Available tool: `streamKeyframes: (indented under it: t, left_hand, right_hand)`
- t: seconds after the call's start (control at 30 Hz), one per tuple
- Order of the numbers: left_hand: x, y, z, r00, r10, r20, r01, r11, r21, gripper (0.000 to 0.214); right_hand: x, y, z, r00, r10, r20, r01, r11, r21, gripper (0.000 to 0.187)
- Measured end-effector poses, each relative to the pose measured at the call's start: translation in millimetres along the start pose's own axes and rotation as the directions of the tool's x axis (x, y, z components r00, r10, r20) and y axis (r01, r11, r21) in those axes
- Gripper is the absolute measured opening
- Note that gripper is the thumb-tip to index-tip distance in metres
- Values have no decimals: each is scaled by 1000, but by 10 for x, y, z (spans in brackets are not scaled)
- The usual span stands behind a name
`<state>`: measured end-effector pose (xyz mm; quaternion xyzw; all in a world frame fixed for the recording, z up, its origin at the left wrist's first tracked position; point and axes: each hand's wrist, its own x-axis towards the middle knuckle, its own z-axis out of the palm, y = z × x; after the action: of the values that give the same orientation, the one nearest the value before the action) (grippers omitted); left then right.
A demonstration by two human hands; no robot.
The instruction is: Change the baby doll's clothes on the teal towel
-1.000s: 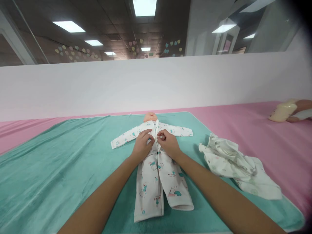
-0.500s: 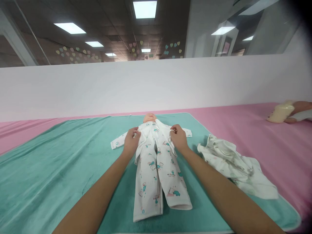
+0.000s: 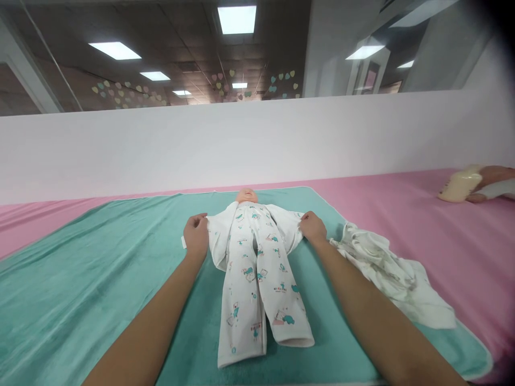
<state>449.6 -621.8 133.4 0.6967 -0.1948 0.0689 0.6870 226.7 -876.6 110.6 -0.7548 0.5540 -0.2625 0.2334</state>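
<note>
A baby doll (image 3: 247, 195) lies on its back with its head at the far end. It is dressed in white printed trousers (image 3: 241, 300) and a white baby top (image 3: 220, 236) whose front is spread apart to both sides. My left hand (image 3: 196, 234) is closed on the edge of the top's left flap, pulling it outward. My right hand (image 3: 313, 227) pinches the opposite flap and holds it out to the right. The trousers reach high over the doll's chest, and their legs lie straight toward me. Parts of the sleeves are hidden behind my hands.
A teal blanket (image 3: 120, 268) lies under the doll on a pink sheet (image 3: 402, 209). To the right is a crumpled white printed cloth (image 3: 386, 268). At the far right, a cream bottle (image 3: 460, 185) lies by a partly visible doll limb (image 3: 497, 176). A white wall (image 3: 241, 145) stands behind.
Both hands have moved apart, the left one to the left and the right one to the right. The top's flaps have opened outward from the trousers with them.
</note>
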Motion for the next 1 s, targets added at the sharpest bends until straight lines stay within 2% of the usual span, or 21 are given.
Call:
streamKeyframes:
  t: [0.1, 0.23, 0.33, 0.4, 0.5, 0.63, 0.77, 0.87, 0.93, 1.0]
  left_hand:
    - [1, -5, -29, 1000, 19, -8, -20, 999, -31, 7]
    - [-9, 22, -54, 999, 16, -29, -15, 1000, 24, 6]
    - [-15, 48, -46, 1000, -5, 19, 6, 997, -81, 6]
    - [-13, 51, -33, 998, -33, 56, 40, 990, -137, 7]
    - [-9, 35, -9, 994, -98, 53, 100, 994, -53, 15]
    - [-25, 3, 26, 981, -157, 109, 146, 984, 107, 28]
    - [-36, -42, 47, 959, -177, 220, 155, 981, 112, 27]
    - [-22, -77, 37, 974, -151, 168, 133, 984, 118, 24]
    - [-7, -81, 18, 988, -120, 97, 111, 989, 95, 20]
    - [11, -65, -6, 996, -85, 12, 85, 996, 29, 15]
  right_hand:
    - [41, 34, -12, 1000, 9, 8, -9, 999, -38, 23]
    - [81, 69, -32, 1000, 3, 19, -1, 996, -90, 23]
    - [85, 87, -34, 999, -12, 30, 16, 993, -116, 23]
    - [72, 95, -31, 998, -69, 9, 69, 986, -155, 24]
    - [32, 91, -39, 967, -245, -77, 216, 939, -266, 29]
    - [-81, -14, -53, 855, -488, -173, 423, 851, -311, 34]
    - [-278, -236, 13, 659, -743, -121, 707, 666, -238, 37]
    - [-411, -371, 123, 510, -860, -25, 846, 506, -167, 38]
    - [-455, -408, 192, 461, -887, 6, 881, 457, -125, 39]
    - [-462, -405, 239, 463, -886, 13, 884, 460, -87, 41]
